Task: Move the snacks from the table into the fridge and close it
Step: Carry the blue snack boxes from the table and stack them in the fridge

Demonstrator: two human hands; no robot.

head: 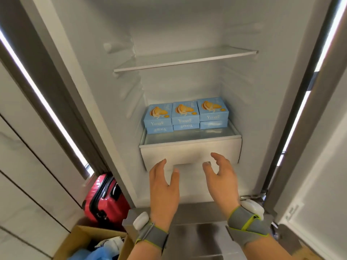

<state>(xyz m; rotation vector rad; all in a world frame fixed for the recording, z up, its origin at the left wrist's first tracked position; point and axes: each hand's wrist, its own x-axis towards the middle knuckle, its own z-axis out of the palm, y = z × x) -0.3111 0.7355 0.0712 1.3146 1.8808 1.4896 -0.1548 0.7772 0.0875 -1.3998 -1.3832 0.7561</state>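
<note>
Two hands empty, fingers spread and loosely bent, gripping nothing. Left hand point(163, 186) and right hand point(219, 180) are both up in front of the white drawer point(189, 152) at the bottom of the fridge point(112, 25). The fingertips are near the drawer's handle recess, but contact can't be told. Each wrist has a grey strap with green edging and a white pod: left strap point(153, 236), right strap point(247, 225).

Snack boxes point(185, 114) are already inside, six blue ones in three stacks of two, side by side and touching. They sit at the back of the glass shelf point(187, 136) right above the drawer, with the front strip of that shelf bare. Higher up is a second glass shelf point(185, 60).

Fridge not closed — door point(323, 175) stands open on the right. Left of the fridge, on the floor, is a red suitcase point(105, 198). Nearer the camera is an open cardboard box point(78, 235) with blue stuff in it.
</note>
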